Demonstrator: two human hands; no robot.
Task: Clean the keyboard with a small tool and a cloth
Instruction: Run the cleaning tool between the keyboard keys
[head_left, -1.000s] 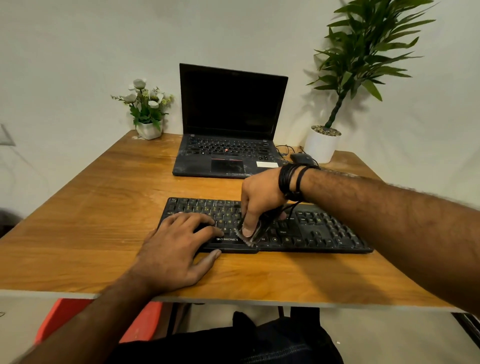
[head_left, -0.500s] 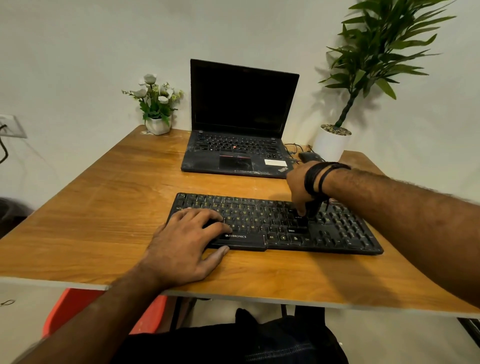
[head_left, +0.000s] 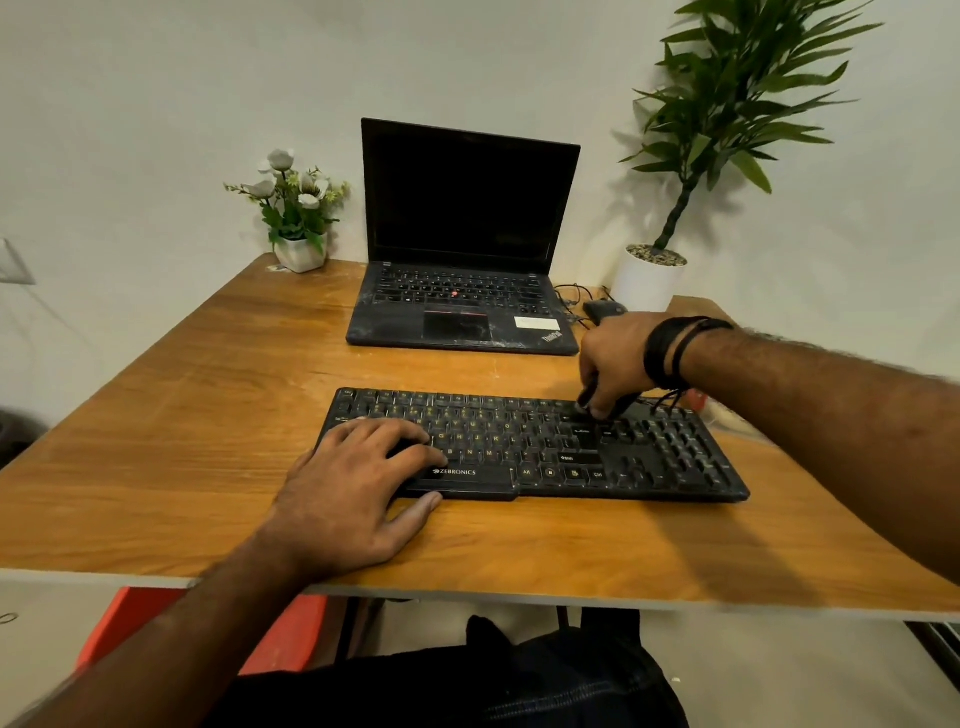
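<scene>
While my left hand (head_left: 353, 483) presses flat on the keyboard (head_left: 530, 447) at centre table, my right hand (head_left: 615, 358) grips the small tool (head_left: 586, 397) at its two o'clock corner, brushing; next, sweep along the back row.

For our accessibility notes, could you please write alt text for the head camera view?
A person's right hand holds a small dark tool to the far row of a dusty black keyboard on a wooden table, while the left hand rests flat on its near left corner. Behind stand an open laptop, a small flower pot and a leafy potted plant.
</scene>
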